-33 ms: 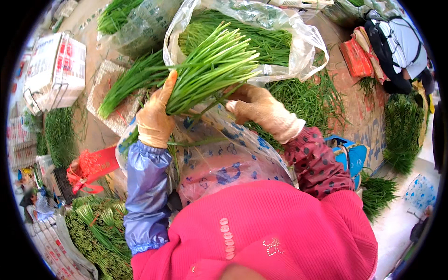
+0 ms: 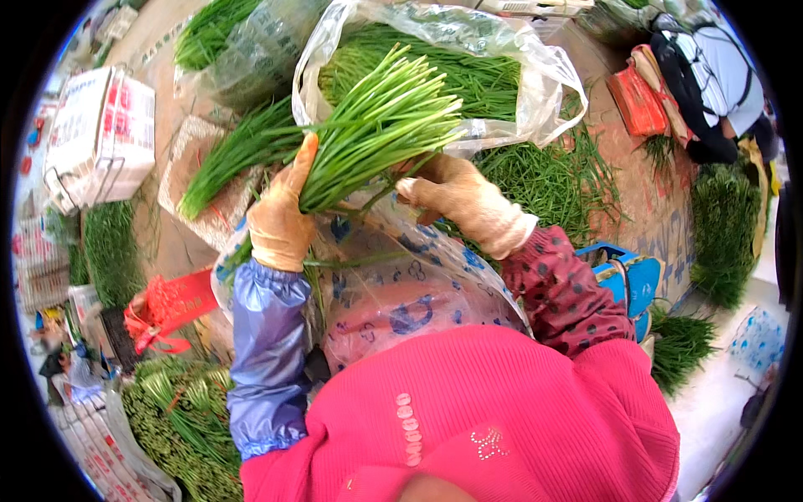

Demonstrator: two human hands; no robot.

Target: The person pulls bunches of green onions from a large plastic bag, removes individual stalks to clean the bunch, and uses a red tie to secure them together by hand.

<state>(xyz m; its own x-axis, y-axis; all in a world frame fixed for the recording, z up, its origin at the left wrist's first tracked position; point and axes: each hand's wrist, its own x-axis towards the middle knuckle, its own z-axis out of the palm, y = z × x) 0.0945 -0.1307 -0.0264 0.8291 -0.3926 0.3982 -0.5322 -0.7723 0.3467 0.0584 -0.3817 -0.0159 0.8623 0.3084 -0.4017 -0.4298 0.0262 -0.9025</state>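
A thick bunch of green chives (image 2: 376, 125) lies across my left hand (image 2: 284, 213), with its pale ends fanned up and to the right. That gloved hand is closed round the bunch, thumb up along its left side. My right hand (image 2: 473, 201), also gloved, is curled at the lower right of the bunch, thumb and fingers pinching at a few stalks; its fingertips are partly hidden. Beneath both hands a clear plastic sheet with blue prints (image 2: 401, 284) covers my lap. Just beyond the bunch stands an open clear plastic bag (image 2: 556, 71) filled with more chives.
A tied bunch of chives (image 2: 234, 155) rests on a speckled block (image 2: 180, 163) at left. Loose chives (image 2: 548, 188) are spread at right. Red ties (image 2: 171, 305), a white box (image 2: 100, 138), a blue container (image 2: 644, 276) and a heap of greens (image 2: 180, 427) surround me.
The whole view has shifted slightly. My right hand has drawn a little left and down beside the bunch; the left hand keeps its hold.
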